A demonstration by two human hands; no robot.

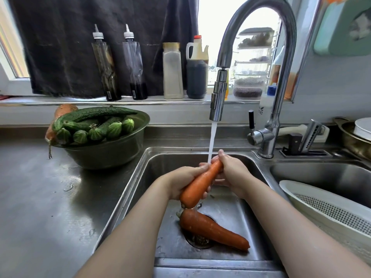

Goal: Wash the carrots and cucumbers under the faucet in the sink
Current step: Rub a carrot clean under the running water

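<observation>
While the left hand (181,182) grasps the carrot (200,184) and the right hand (233,171) curls round its tip — under the stream (212,141), near the sink (180,150) back edge — rotating it would rinse every side.

Both bare forearms reached forward and converged. The left hand (180,182) gripped the thick end of a carrot (201,182) from below; the right hand (233,171) curled round its thin end.
</observation>
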